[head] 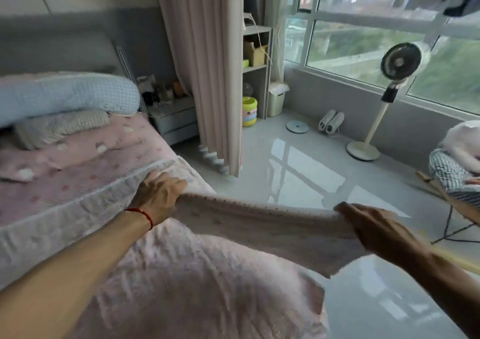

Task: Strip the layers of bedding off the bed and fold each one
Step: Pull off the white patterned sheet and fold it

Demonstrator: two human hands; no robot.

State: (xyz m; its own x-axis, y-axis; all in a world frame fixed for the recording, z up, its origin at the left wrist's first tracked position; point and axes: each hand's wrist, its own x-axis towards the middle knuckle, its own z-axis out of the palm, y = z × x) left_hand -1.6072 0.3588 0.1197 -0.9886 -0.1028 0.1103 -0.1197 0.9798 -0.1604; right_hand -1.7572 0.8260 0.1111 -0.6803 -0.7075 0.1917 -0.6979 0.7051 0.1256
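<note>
Pink patterned sheet pulled off bed corner, top edge stretched taut, rest hanging.

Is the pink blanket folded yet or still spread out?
Not folded: the pink blanket hangs loose off the bed, one edge stretched between the left hand and right hand.

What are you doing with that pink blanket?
A person is taking the bedding off the bed. The left hand and the right hand each grip the edge of the pink blanket and hold it stretched between them, beside the bed. A blue pillow lies on the bed.
</note>
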